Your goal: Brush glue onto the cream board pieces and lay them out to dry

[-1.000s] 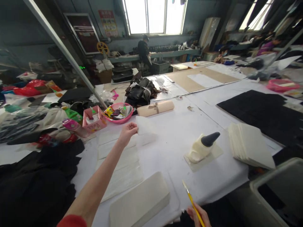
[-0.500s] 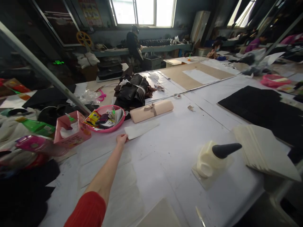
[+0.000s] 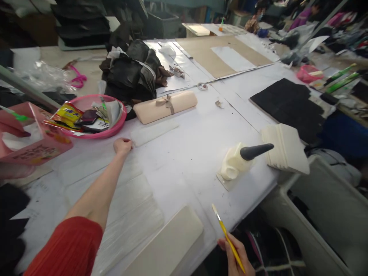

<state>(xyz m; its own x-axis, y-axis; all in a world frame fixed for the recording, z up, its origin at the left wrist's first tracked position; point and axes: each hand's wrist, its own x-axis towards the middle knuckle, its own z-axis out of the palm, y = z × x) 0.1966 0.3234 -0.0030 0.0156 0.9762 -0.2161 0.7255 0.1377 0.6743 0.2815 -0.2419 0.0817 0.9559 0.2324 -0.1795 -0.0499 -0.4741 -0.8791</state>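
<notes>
My left hand is closed at the near-left end of a thin whitish strip lying on the white table; whether its fingers pinch the strip is too small to tell. At the bottom right my right hand grips a yellow paintbrush, its pale bristles pointing up and left over the table edge. Between the hands lie translucent sheets and a cream board. A cream bottle with a dark nozzle stands tilted, right of centre.
A pink basin of small items, a pink box and a beige roll lie beyond my left hand. At right are cream pieces, black sheets and a grey bin. A person is far back.
The view has tipped down and closer. My right hand with the brush has come into view. The strip, raised at my left hand before, now lies flat.
</notes>
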